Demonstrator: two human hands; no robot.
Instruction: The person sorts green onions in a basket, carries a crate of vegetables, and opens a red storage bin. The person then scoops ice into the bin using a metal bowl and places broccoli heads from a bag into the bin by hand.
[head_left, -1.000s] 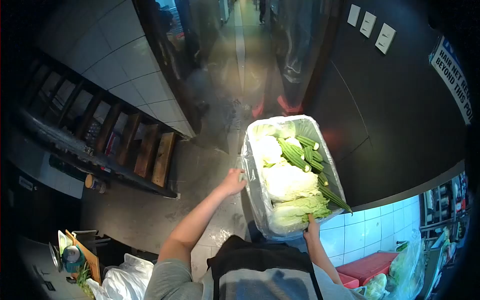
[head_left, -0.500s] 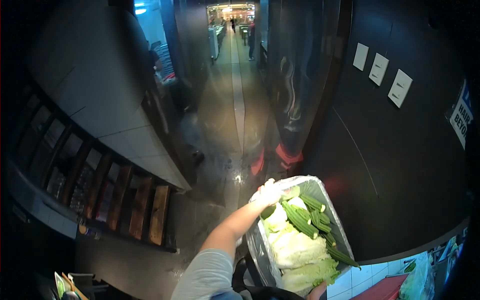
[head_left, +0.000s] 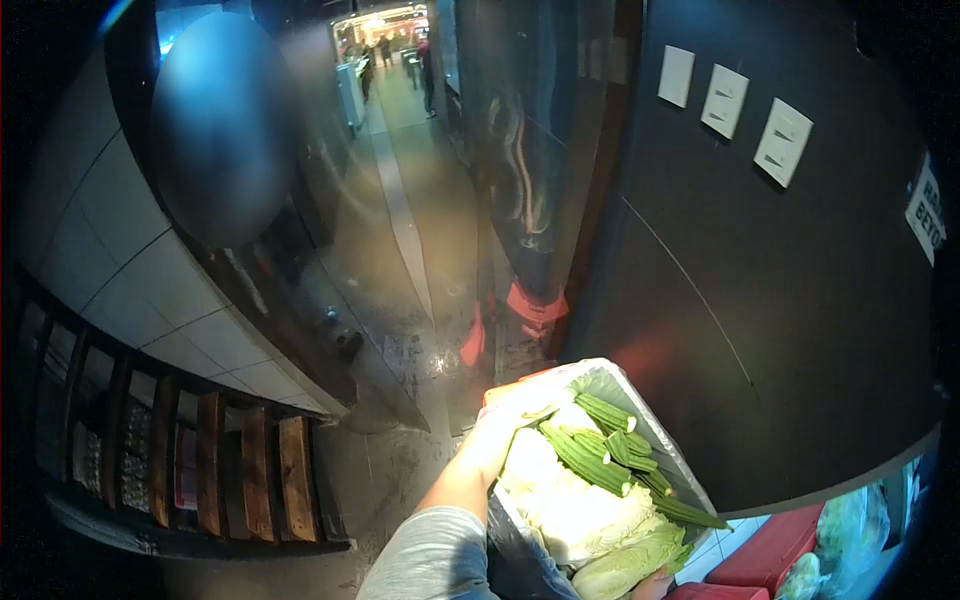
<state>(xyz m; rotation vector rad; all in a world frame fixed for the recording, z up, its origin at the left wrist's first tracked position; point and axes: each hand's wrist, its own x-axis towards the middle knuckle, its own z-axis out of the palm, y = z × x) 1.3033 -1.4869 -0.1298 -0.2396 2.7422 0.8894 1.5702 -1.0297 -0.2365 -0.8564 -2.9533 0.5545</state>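
A plastic-lined bin point(head_left: 672, 440) full of vegetables is carried in front of my body. Pale green cabbages point(head_left: 590, 510) fill its left and near part, and long ridged green gourds point(head_left: 585, 458) lie along the right, one sticking out over the rim. My left hand point(head_left: 515, 405) grips the far left rim; glare washes out its fingers. Low on the near right side, my right hand point(head_left: 655, 583) shows only in part, pressed against the bin's near end.
Clear strip curtains point(head_left: 400, 200) hang in the doorway ahead, with people point(head_left: 427, 75) far beyond. A slatted wooden rack point(head_left: 255, 470) stands at left. The dark wall point(head_left: 800, 300) at right carries switches point(head_left: 783, 143). Red containers point(head_left: 770, 550) and bagged vegetables point(head_left: 850, 520) are at lower right.
The view has swung so the doorway and curtains sit further left and the strips look nearer. A blurred rounded shape now covers the upper left. Both hands still hold the bin.
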